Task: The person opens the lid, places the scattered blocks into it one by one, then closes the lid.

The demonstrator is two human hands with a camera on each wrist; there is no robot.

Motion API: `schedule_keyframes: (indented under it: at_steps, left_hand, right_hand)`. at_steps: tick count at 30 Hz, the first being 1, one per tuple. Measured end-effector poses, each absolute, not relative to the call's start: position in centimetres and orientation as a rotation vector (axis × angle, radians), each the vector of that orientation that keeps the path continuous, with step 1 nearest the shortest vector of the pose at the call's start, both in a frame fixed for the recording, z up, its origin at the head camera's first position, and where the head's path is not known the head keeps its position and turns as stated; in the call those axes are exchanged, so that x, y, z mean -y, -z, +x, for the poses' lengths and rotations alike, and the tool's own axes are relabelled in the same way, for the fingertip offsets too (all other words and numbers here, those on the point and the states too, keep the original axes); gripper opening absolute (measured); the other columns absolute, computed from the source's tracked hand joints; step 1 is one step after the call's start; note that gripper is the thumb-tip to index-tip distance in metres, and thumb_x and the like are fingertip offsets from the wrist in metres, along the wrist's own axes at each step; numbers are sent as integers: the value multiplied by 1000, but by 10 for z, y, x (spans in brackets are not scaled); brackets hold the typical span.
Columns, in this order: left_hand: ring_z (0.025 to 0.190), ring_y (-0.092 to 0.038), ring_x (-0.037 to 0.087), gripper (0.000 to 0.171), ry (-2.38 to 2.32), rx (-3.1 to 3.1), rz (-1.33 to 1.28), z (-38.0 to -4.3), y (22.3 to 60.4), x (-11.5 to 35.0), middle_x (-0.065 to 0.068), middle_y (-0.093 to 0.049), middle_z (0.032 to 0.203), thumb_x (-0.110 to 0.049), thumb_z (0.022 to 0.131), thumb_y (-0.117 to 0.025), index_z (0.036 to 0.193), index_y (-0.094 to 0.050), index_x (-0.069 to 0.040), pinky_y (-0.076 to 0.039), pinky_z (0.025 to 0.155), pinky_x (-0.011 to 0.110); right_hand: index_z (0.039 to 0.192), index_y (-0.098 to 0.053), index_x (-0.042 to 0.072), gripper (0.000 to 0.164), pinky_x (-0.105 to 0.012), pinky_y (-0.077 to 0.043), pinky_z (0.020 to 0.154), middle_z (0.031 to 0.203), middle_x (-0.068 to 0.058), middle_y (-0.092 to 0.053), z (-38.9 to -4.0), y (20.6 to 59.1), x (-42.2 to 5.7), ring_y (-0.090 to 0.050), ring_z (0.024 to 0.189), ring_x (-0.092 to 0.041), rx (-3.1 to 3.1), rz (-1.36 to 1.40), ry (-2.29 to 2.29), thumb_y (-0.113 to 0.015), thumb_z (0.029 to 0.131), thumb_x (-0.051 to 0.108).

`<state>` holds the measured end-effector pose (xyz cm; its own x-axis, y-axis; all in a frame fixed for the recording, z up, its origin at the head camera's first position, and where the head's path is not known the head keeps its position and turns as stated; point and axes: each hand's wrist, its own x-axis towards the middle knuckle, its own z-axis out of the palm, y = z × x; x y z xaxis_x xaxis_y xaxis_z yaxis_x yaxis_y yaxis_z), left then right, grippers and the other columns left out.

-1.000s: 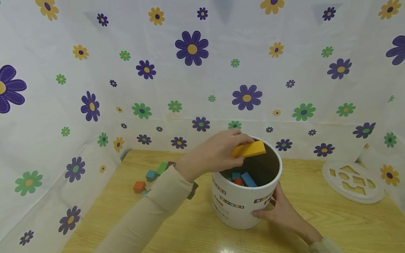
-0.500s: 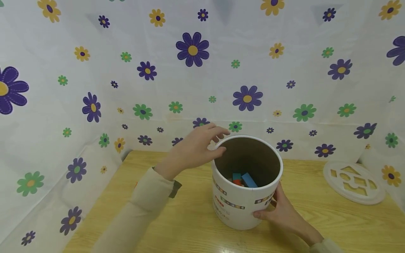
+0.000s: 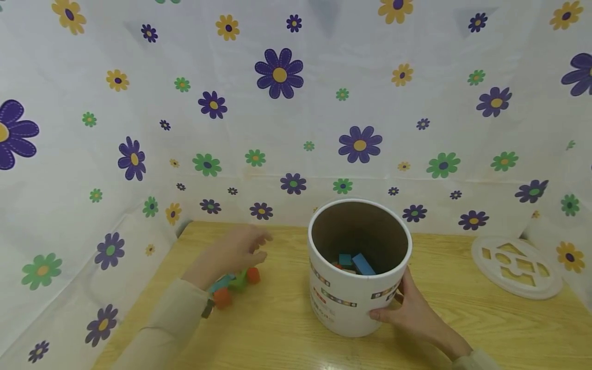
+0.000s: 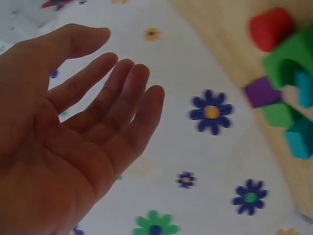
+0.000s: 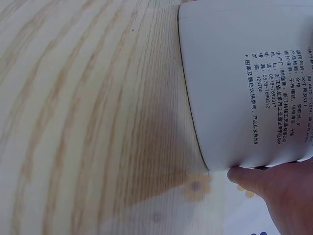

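Observation:
My left hand [image 3: 231,252] is empty over the left of the table, its fingers loosely bent in the left wrist view. Beneath and beside it lie an orange cube [image 3: 222,298], a red cylinder [image 3: 253,275] and a green arch block [image 4: 281,63], with a purple block [image 4: 263,92] close by. My right hand [image 3: 416,313] grips the lower right side of a white printed bucket [image 3: 342,311], thumb in front; its other fingers are mostly hidden. The bucket stands upright without a lid. Inside lie a long blue block [image 3: 364,264] and a teal block [image 3: 345,259].
A white round lid [image 3: 547,288] with shaped cutouts lies at the right back of the wooden table [image 3: 296,334]. Flowered white cloth [image 3: 319,118] hangs behind and along both sides.
My left hand let go of the yellow block, which had been over the bucket's mouth, and moved down left, empty, to the loose blocks. My right hand stays on the bucket.

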<state>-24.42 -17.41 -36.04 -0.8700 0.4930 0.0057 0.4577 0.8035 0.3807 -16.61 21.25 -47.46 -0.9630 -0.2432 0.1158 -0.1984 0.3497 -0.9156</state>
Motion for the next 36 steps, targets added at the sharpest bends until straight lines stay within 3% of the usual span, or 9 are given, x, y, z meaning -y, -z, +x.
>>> schedule_keyframes:
  at_steps: [7, 11, 16, 36]
  left_hand:
    - [103, -67, 27, 32, -451, -2848, 658, -248, 404, 192, 15, -72, 114, -6, 88, -72, 120, -69, -4, -58, 96, 46]
    - [103, -64, 27, 29, -422, -2827, 616, -248, 417, 190, 12, -71, 113, -4, 89, -73, 118, -70, -4, -55, 99, 47]
    - [106, -64, 26, 28, -427, -2815, 502, -246, 423, 185, 11, -71, 116, 1, 88, -71, 115, -71, -5, -54, 102, 48]
    - [116, -60, 30, 27, -424, -2809, 515, -246, 431, 175, 13, -67, 119, 5, 90, -68, 116, -69, -1, -51, 108, 49]
  right_hand:
    - [161, -7, 22, 117, -76, -38, 109, 157, -20, -34, -166, 475, -213, -39, 141, -51, -2548, -422, 1713, -89, 78, 21]
    - [161, -8, 21, 116, -75, -39, 108, 157, -20, -35, -166, 476, -213, -39, 141, -51, -2548, -420, 1723, -89, 78, 21]
    - [162, -8, 22, 116, -74, -40, 109, 158, -19, -35, -165, 475, -210, -40, 140, -48, -2541, -409, 1718, -89, 78, 22]
    - [161, -8, 19, 118, -74, -37, 111, 158, -20, -35, -165, 475, -211, -39, 142, -49, -2549, -368, 1695, -90, 77, 23]
